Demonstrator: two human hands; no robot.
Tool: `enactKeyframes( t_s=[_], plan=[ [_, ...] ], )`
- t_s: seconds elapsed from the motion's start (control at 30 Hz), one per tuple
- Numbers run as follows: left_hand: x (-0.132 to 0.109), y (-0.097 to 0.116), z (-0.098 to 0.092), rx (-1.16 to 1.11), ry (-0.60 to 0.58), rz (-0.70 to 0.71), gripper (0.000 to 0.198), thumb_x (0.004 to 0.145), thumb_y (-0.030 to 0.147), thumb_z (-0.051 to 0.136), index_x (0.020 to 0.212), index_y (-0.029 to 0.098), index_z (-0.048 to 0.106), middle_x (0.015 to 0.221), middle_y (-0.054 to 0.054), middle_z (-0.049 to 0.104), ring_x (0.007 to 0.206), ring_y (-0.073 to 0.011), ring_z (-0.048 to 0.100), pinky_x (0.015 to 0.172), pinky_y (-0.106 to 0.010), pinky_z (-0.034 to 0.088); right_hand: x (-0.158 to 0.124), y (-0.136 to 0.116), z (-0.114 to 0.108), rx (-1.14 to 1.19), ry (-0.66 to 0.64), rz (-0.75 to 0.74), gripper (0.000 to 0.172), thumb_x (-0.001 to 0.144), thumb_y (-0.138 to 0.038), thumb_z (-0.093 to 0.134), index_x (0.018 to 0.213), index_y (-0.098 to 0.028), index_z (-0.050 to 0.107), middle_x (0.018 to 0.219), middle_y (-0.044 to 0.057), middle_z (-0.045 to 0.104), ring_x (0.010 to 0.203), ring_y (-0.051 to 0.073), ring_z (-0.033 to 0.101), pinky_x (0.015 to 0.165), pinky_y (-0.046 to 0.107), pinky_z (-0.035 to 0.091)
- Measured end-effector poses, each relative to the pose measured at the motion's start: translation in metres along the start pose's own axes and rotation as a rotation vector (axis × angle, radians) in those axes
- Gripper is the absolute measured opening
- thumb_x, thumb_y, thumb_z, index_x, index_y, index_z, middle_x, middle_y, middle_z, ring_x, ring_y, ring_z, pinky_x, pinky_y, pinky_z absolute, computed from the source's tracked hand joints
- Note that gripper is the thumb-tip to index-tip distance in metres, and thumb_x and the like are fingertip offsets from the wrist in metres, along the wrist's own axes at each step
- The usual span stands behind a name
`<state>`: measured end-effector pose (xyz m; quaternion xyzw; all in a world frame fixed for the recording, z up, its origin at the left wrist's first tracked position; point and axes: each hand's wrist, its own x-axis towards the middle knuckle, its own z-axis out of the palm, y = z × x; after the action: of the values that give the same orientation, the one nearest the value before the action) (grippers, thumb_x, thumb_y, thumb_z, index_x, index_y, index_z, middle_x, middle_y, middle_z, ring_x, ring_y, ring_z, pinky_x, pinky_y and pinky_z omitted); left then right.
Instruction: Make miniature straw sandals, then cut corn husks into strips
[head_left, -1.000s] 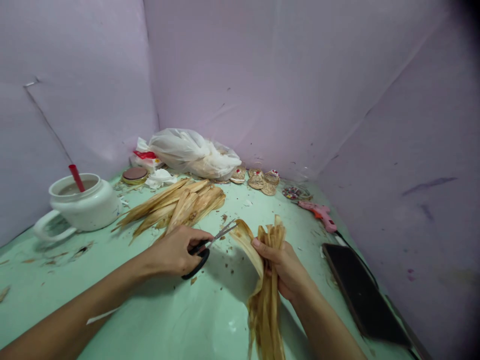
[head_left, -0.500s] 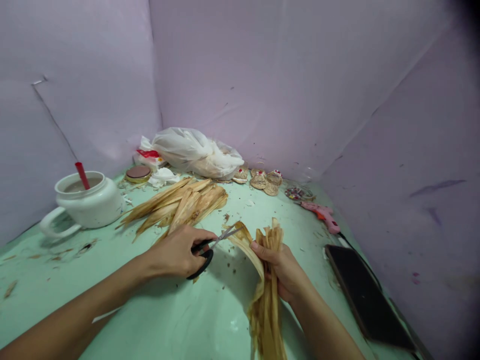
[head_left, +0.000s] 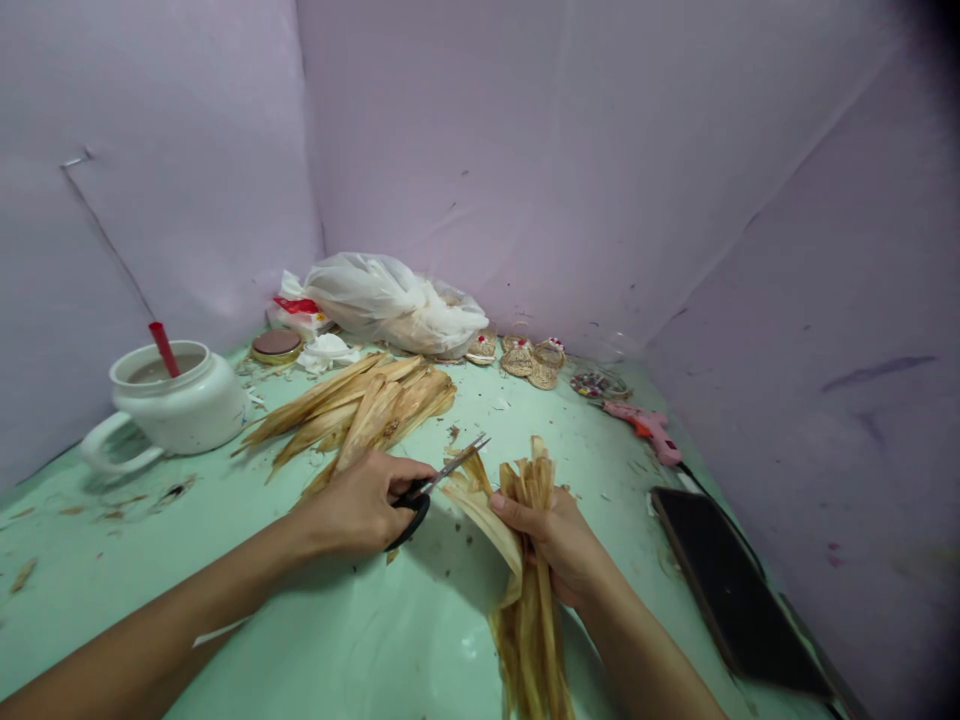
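Note:
My left hand [head_left: 369, 502] is closed round the black handles of a pair of scissors [head_left: 450, 466], its blades pointing up and to the right. The blades lie at the tip of a pale strip of dried husk [head_left: 487, 520] that curves out to the left. My right hand [head_left: 559, 540] grips a bundle of dried husk strips [head_left: 532, 640], thumb across the front. The lower ends of the bundle hang toward the near edge of the view. Behind my left hand a pile of dried husks [head_left: 367, 405] rests on the green table [head_left: 360, 640].
A white pot-like mug [head_left: 187, 415] with a red-handled tool stands left. At the back are a white plastic bag [head_left: 390, 305], a round tin [head_left: 276, 346] and small woven slippers [head_left: 532, 362]. A pink glue gun [head_left: 645, 428] and a dark phone [head_left: 739, 595] lie right.
The scissor blades have moved slightly up and right and come closer together across the strip's tip. My right hand has shifted a little left with the bundle.

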<state>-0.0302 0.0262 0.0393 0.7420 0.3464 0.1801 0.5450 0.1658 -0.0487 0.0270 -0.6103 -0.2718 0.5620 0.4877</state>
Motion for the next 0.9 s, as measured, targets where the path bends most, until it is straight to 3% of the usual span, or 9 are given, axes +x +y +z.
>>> enactKeyframes(
  t_s=[0.17, 0.27, 0.33, 0.47, 0.57, 0.63, 0.7, 0.8, 0.9],
  plan=[
    [0.0, 0.001, 0.0, -0.086, -0.081, -0.118, 0.018, 0.068, 0.022, 0.055, 0.082, 0.014, 0.063, 0.059, 0.002, 0.054, 0.05, -0.0096, 0.049, 0.045, -0.017, 0.035, 0.002, -0.002, 0.002, -0.009, -0.003, -0.008, 0.035, 0.049, -0.036, 0.078, 0.057, -0.017, 0.049, 0.045, -0.006, 0.046, 0.04, 0.007, 0.037, 0.04, 0.022, 0.026],
    [0.001, 0.003, -0.003, -0.125, -0.023, -0.214, 0.029, 0.064, 0.022, 0.057, 0.091, 0.015, 0.062, 0.057, 0.003, 0.055, 0.045, -0.01, 0.05, 0.039, -0.018, 0.034, 0.002, -0.003, 0.002, -0.062, 0.014, 0.022, 0.033, 0.053, -0.04, 0.074, 0.06, -0.018, 0.051, 0.045, -0.007, 0.044, 0.039, 0.007, 0.035, 0.04, 0.022, 0.026],
    [0.003, 0.005, -0.009, -0.108, 0.132, -0.223, 0.036, 0.061, 0.022, 0.058, 0.096, 0.014, 0.061, 0.057, 0.003, 0.057, 0.042, -0.0095, 0.048, 0.039, -0.018, 0.035, 0.002, -0.005, -0.001, -0.182, 0.117, -0.066, 0.03, 0.058, -0.043, 0.069, 0.062, -0.017, 0.053, 0.045, -0.007, 0.043, 0.039, 0.008, 0.035, 0.041, 0.023, 0.027],
    [0.006, 0.006, -0.031, 0.103, 0.577, -0.177, 0.044, 0.06, 0.024, 0.057, 0.103, 0.014, 0.062, 0.068, -0.001, 0.066, 0.053, -0.0142, 0.057, 0.049, -0.022, 0.041, 0.001, -0.009, -0.014, -0.572, 0.511, -0.556, 0.023, 0.066, -0.041, 0.062, 0.068, -0.018, 0.059, 0.055, -0.003, 0.053, 0.052, 0.013, 0.046, 0.053, 0.025, 0.035],
    [0.006, 0.002, -0.045, 0.421, 0.723, -0.161, 0.038, 0.063, 0.025, 0.053, 0.099, 0.02, 0.065, 0.081, -0.003, 0.069, 0.074, -0.02, 0.062, 0.062, -0.024, 0.044, 0.0, -0.014, -0.021, -0.664, 0.55, -0.55, 0.022, 0.067, -0.04, 0.062, 0.068, -0.018, 0.062, 0.054, -0.002, 0.054, 0.052, 0.014, 0.047, 0.053, 0.026, 0.035],
    [0.005, 0.0, -0.05, 0.635, 0.733, -0.227, 0.036, 0.065, 0.026, 0.051, 0.098, 0.024, 0.066, 0.082, -0.003, 0.069, 0.076, -0.0229, 0.062, 0.06, -0.026, 0.041, -0.003, -0.019, -0.023, -0.499, 0.556, -0.496, 0.025, 0.064, -0.041, 0.065, 0.068, -0.017, 0.062, 0.057, -0.002, 0.055, 0.054, 0.014, 0.048, 0.053, 0.025, 0.036],
    [0.004, 0.001, -0.051, 0.79, 0.745, -0.315, 0.036, 0.068, 0.031, 0.048, 0.1, 0.027, 0.064, 0.078, -0.003, 0.069, 0.073, -0.0253, 0.061, 0.053, -0.027, 0.036, -0.008, -0.025, -0.022, -0.196, 0.504, -0.447, 0.032, 0.06, -0.045, 0.07, 0.069, -0.017, 0.06, 0.057, -0.003, 0.052, 0.051, 0.011, 0.045, 0.049, 0.024, 0.037],
    [0.003, 0.006, -0.048, 0.87, 0.754, -0.375, 0.035, 0.072, 0.035, 0.046, 0.101, 0.03, 0.063, 0.079, -0.004, 0.068, 0.072, -0.0263, 0.06, 0.049, -0.027, 0.03, -0.016, -0.034, -0.021, 0.264, 0.232, -0.335, 0.042, 0.053, -0.049, 0.076, 0.073, -0.018, 0.056, 0.053, -0.008, 0.043, 0.043, 0.006, 0.036, 0.039, 0.018, 0.032],
    [0.004, 0.007, -0.045, 0.88, 0.731, -0.375, 0.031, 0.072, 0.035, 0.047, 0.098, 0.03, 0.063, 0.081, -0.004, 0.068, 0.073, -0.0258, 0.06, 0.051, -0.026, 0.031, -0.018, -0.033, -0.021, 0.439, 0.03, -0.2, 0.039, 0.047, -0.037, 0.083, 0.068, -0.017, 0.056, 0.049, -0.009, 0.041, 0.044, 0.004, 0.037, 0.045, 0.015, 0.043]
  ],
)
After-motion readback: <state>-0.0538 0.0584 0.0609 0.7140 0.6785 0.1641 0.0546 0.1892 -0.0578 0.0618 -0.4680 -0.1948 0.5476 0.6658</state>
